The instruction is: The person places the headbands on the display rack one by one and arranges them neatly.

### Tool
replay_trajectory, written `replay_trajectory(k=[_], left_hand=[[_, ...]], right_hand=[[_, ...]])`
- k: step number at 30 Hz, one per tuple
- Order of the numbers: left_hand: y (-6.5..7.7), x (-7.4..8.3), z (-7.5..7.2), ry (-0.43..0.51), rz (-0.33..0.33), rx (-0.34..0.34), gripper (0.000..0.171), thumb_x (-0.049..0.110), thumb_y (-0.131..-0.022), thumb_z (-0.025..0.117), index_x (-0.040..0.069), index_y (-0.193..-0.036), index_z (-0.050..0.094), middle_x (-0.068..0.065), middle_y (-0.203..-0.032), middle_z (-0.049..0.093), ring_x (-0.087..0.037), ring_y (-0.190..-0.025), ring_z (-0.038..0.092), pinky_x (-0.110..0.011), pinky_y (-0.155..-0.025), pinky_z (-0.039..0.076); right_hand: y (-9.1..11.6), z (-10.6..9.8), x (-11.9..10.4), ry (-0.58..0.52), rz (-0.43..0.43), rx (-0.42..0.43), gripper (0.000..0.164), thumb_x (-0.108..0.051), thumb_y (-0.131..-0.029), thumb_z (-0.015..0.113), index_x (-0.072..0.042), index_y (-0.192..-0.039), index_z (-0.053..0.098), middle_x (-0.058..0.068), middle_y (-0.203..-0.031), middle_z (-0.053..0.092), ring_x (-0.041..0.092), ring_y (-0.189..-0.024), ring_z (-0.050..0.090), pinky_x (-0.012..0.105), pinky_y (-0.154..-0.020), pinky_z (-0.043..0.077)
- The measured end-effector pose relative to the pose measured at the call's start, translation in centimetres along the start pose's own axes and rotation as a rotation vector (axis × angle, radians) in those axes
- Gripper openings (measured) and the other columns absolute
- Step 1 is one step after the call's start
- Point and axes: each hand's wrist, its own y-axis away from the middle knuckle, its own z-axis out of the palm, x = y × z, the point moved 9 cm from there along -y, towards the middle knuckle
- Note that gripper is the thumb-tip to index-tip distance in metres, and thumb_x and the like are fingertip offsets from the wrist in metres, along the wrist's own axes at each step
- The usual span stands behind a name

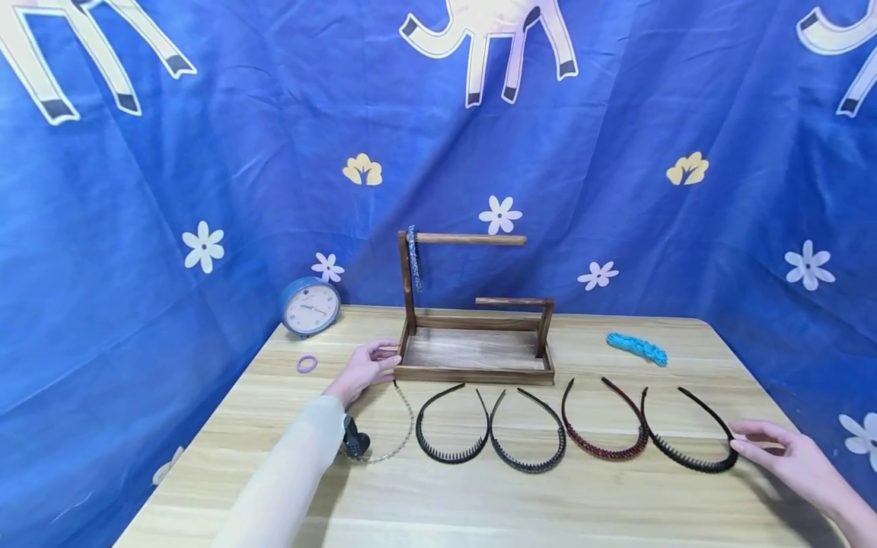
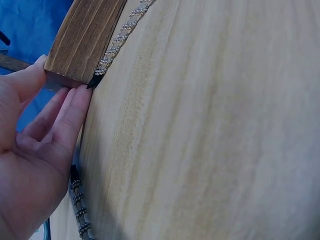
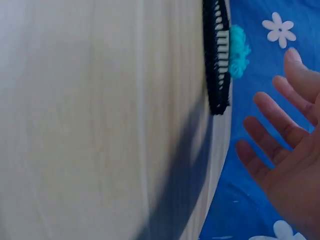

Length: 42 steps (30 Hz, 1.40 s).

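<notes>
One black headband (image 1: pixel 715 466) lay farthest right on the counter (image 1: pixel 548 510), its open ends pointing away from the person, just left of the nearer right hand (image 1: pixel 788 460), which was spread. With fairly straight fingers, the left hand (image 1: pixel 363 371) touched the left front corner of the wooden rack (image 1: pixel 473 375).

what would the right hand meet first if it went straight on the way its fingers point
Most likely the rightmost black headband, just ahead of the right hand in the head view; depth is unclear, so the hand might pass over it.
</notes>
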Motion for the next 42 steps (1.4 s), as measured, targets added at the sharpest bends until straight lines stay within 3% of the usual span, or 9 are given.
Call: replay_trajectory(k=[4, 8, 14, 17, 21, 26, 29, 35, 42], left_hand=[[0.1, 0.1, 0.1, -0.007, 0.003, -0.002, 0.048, 0.004, -0.089, 0.061, -0.001, -0.133, 0.043, -0.027, -0.125, 0.047, -0.034, -0.109, 0.053, -0.041, -0.086, 0.053], [0.0, 0.0, 0.0, -0.006, 0.001, 0.007, 0.047, 0.003, -0.089, 0.061, -0.001, -0.133, 0.044, -0.026, -0.124, 0.048, -0.035, -0.109, 0.053, -0.041, -0.085, 0.053], [-0.1, -0.1, -0.1, -0.004, 0.002, 0.015, 0.047, 0.003, -0.089, 0.06, 0.0, -0.133, 0.044, -0.025, -0.122, 0.048, -0.034, -0.108, 0.053, -0.04, -0.085, 0.054], [-0.1, -0.1, -0.2, -0.004, 0.004, 0.015, 0.047, 0.004, -0.089, 0.06, 0.0, -0.133, 0.044, -0.025, -0.122, 0.048, -0.034, -0.108, 0.053, -0.04, -0.085, 0.054], [-0.1, -0.1, -0.2, -0.005, 0.004, 0.014, 0.047, 0.004, -0.089, 0.061, 0.0, -0.133, 0.044, -0.024, -0.122, 0.048, -0.033, -0.108, 0.053, -0.04, -0.085, 0.053], [0.0, -0.1, -0.1, -0.001, -0.002, 0.013, 0.047, 0.003, -0.089, 0.06, 0.0, -0.133, 0.044, -0.025, -0.123, 0.048, -0.032, -0.107, 0.053, -0.041, -0.085, 0.053], [0.0, -0.1, 0.0, -0.005, 0.001, 0.011, 0.047, 0.003, -0.089, 0.06, -0.001, -0.133, 0.044, -0.027, -0.124, 0.047, -0.033, -0.107, 0.053, -0.041, -0.086, 0.053], [0.0, -0.3, 0.0, -0.004, 0.002, 0.008, 0.047, 0.004, -0.089, 0.061, -0.001, -0.133, 0.044, -0.027, -0.124, 0.047, -0.034, -0.108, 0.053, -0.042, -0.086, 0.053], [0.0, -0.2, -0.1, -0.006, 0.011, 0.008, 0.047, 0.005, -0.089, 0.061, -0.001, -0.132, 0.044, -0.026, -0.123, 0.048, -0.034, -0.109, 0.052, -0.042, -0.086, 0.053]], right_hand=[[0.0, 0.2, 0.9, -0.004, -0.032, -0.015, 0.039, -0.024, -0.085, 0.07, 0.001, -0.113, 0.061, -0.032, -0.1, 0.053, -0.006, -0.08, 0.057, 0.01, -0.061, 0.045], [0.0, 0.4, 1.0, -0.014, -0.096, -0.015, 0.034, -0.018, -0.083, 0.071, 0.001, -0.11, 0.063, -0.028, -0.102, 0.055, -0.009, -0.086, 0.054, 0.006, -0.064, 0.043], [0.2, 0.7, 0.6, 0.027, -0.16, -0.003, 0.031, -0.021, -0.078, 0.075, -0.011, -0.107, 0.068, -0.023, -0.104, 0.058, -0.019, -0.095, 0.043, 0.0, -0.071, 0.035], [0.2, 0.9, 0.2, -0.004, -0.211, 0.004, 0.03, -0.015, -0.076, 0.076, -0.009, -0.105, 0.068, -0.021, -0.105, 0.058, -0.02, -0.098, 0.04, -0.001, -0.074, 0.032], [0.3, 1.3, -0.1, -0.024, -0.267, 0.013, 0.03, -0.006, -0.073, 0.077, -0.009, -0.102, 0.069, -0.019, -0.105, 0.053, -0.018, -0.097, 0.037, -0.001, -0.073, 0.03], [0.3, 1.7, 0.3, -0.005, -0.269, 0.032, 0.026, -0.004, -0.072, 0.077, -0.011, -0.097, 0.071, -0.017, -0.105, 0.048, -0.015, -0.094, 0.035, 0.01, -0.065, 0.035], [0.3, 1.7, 0.4, 0.009, -0.266, 0.053, 0.023, -0.003, -0.07, 0.077, -0.011, -0.091, 0.072, -0.011, -0.105, 0.046, -0.014, -0.094, 0.033, 0.012, -0.063, 0.036], [0.3, 2.0, 0.1, 0.048, -0.308, 0.082, 0.024, -0.001, -0.064, 0.08, -0.017, -0.079, 0.071, 0.012, -0.101, 0.046, -0.016, -0.095, 0.028, 0.003, -0.071, 0.026], [0.3, 2.3, -0.3, 0.098, -0.364, 0.073, 0.03, 0.0, -0.057, 0.083, -0.02, -0.075, 0.069, 0.014, -0.099, 0.047, -0.016, -0.094, 0.027, 0.002, -0.07, 0.024]])
